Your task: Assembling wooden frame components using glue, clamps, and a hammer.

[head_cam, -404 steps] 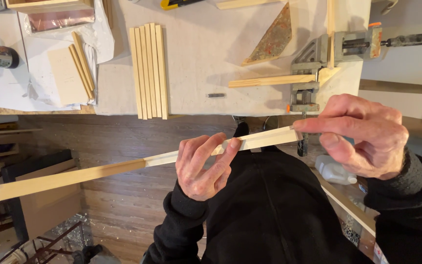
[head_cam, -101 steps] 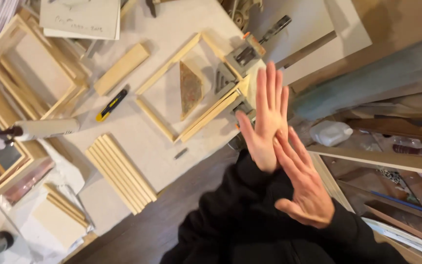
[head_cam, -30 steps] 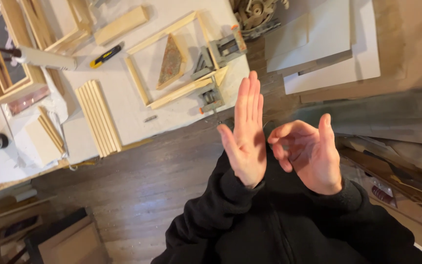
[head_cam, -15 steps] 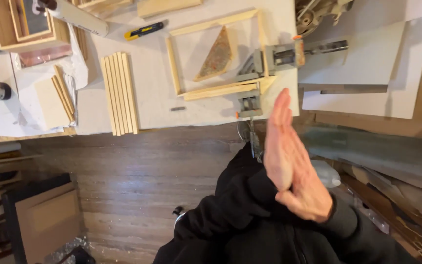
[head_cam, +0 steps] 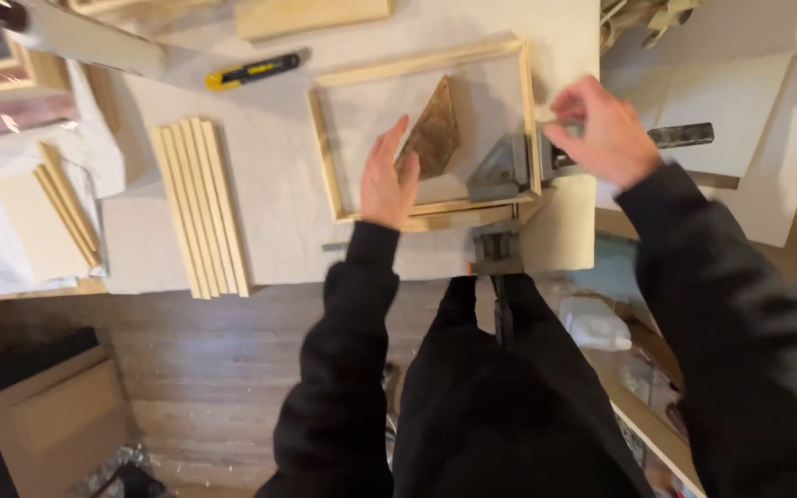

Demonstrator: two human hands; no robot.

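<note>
Both hands, rubbing together mid-air a sec ago, are now down: left hand (head_cam: 387,180) flat, fingers spread, on wood frame (head_cam: 422,212); right hand (head_cam: 601,129) pinching corner clamp (head_cam: 509,166) handle. Clamping's on.

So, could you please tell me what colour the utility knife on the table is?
The utility knife is yellow and black, seen clearly in the head view, lying above the wooden frame.

Half a second ago both hands were pressed palm to palm in the air over the lap; now they have parted and reached onto the bench. The left hand (head_cam: 387,180) lies flat on the near rail of the pale rectangular wooden frame (head_cam: 422,208). The right hand (head_cam: 601,129) has closed around the grey metal corner clamp (head_cam: 509,166).
</note>
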